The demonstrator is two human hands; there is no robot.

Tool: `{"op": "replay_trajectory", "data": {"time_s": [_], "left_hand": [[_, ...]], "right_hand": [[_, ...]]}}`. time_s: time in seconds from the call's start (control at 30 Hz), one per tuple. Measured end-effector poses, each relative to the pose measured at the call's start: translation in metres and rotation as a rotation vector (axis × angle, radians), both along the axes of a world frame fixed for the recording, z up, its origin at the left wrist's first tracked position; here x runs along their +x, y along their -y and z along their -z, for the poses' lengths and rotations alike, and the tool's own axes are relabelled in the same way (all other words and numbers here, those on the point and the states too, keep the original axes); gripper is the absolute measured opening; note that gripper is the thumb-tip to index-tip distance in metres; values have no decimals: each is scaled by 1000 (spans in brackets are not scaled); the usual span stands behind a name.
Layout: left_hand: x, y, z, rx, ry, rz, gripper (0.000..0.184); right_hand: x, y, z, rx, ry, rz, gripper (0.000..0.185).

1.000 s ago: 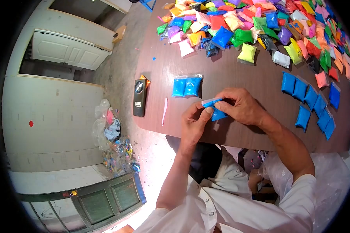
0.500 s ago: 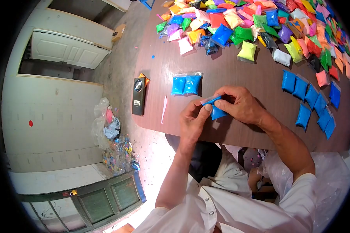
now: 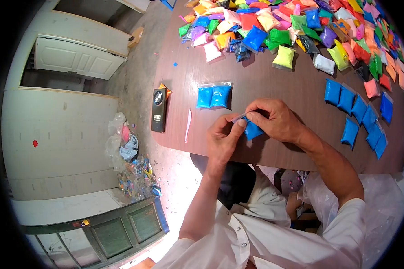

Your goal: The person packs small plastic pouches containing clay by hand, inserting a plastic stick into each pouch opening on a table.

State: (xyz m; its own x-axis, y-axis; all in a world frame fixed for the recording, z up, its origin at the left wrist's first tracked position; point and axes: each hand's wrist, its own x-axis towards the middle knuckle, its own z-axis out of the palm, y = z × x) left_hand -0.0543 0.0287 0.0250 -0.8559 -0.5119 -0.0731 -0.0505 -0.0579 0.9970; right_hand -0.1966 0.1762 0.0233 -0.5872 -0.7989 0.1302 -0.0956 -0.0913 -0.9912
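Note:
Between my two hands, near the table's front edge, is a small clear packet of blue clay-like filling (image 3: 253, 130). My left hand (image 3: 225, 136) is closed on the packet's left side, thumb on top. The fingers of my right hand (image 3: 276, 119) pinch its upper clear edge, close beside the left thumb. Part of the packet is hidden under the fingers. Just beyond my left hand lies a pair of blue packets (image 3: 214, 96) side by side. A white plastic stick-like tool (image 3: 188, 126) rests to the left.
Across the back of the brown table (image 3: 265, 83) spreads a big heap of colourful packets (image 3: 278, 38). Several blue packets (image 3: 358, 109) lie in rows at the right. A dark phone (image 3: 159, 110) sits on the left edge, over an orange packet (image 3: 168, 91).
My right thumb has shifted slightly up and left along the packet's clear edge, closer to my left thumb. More of the blue filling shows below. The view has moved slightly.

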Motion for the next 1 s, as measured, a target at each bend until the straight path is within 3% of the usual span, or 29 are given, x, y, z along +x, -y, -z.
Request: {"op": "replay_trajectory", "data": {"time_s": [0.1,0.37,0.47,0.8,1.0], "left_hand": [[-2,-3,-4,-128,40,34,17],[2,7,13,34,-104,18,17],[-1,6,11,64,-145,0,16],[-1,3,3,-1,-59,-11,13],[2,10,15,30,-152,-52,13]], "right_hand": [[-1,0,2,-21,-63,12,14],[2,1,-8,-53,-208,31,18],[1,-2,-8,67,-216,-26,24],[1,-3,-5,74,-226,-63,26],[2,-4,-11,108,-282,-69,28]]}}
